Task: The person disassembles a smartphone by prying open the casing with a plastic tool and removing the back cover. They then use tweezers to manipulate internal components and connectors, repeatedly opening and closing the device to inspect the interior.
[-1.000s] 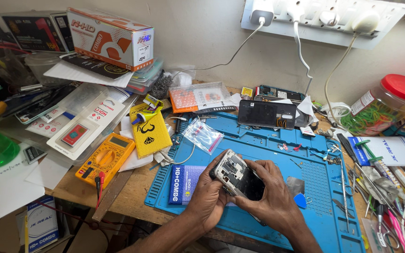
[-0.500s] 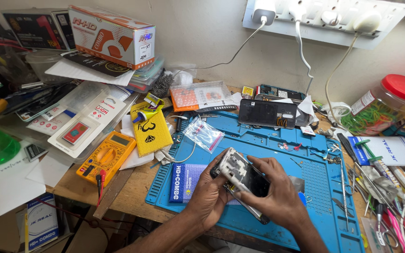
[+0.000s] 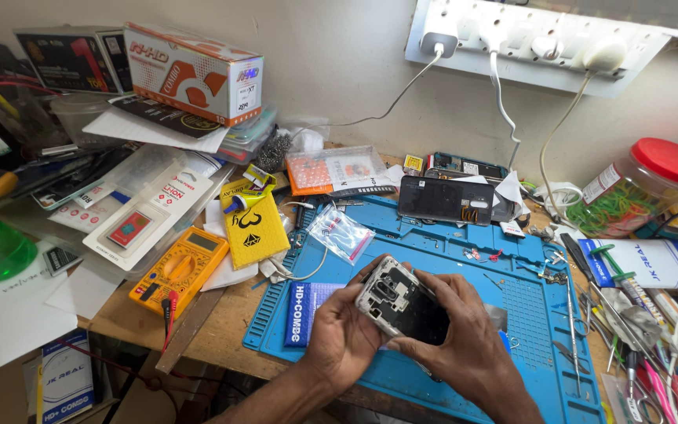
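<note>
Two bare hands meet over the near middle of the bench, both closed around one opened phone [image 3: 402, 306]. Left hand [image 3: 343, 338] cups its lower left edge, fingers curled under, thumb laid along the pale frame. Right hand [image 3: 464, 345] wraps the dark lower end from the right, fingers bent over the top edge. Phone is tilted, back cover off: grey-white inner frame with small cut-outs at the upper end, a matt black panel below. It is held just above the blue work mat [image 3: 527, 306], not resting on it.

Mat is rubbery, ridged, with moulded trays along its far edge and a dimpled grid patch to the right. Flat blue packet [image 3: 301, 314] lies on the mat just left of the left hand. Clear plastic bag [image 3: 341, 233] sits farther up the mat. Beyond it, a dark phone [image 3: 445, 200] lies flat on the mat's far trays.

Left of the mat: yellow multimeter [image 3: 178, 267] on bare wood, with a yellow card packet [image 3: 254, 233] just beside it. Right edge: thin metal tools [image 3: 614, 314] in a loose scatter; clear jar with red lid [image 3: 641, 188] holds coloured rubber bands. White power strip [image 3: 535, 43] on the wall, cables hanging. Orange-and-white carton [image 3: 194, 71] tops a paper stack at back left.
</note>
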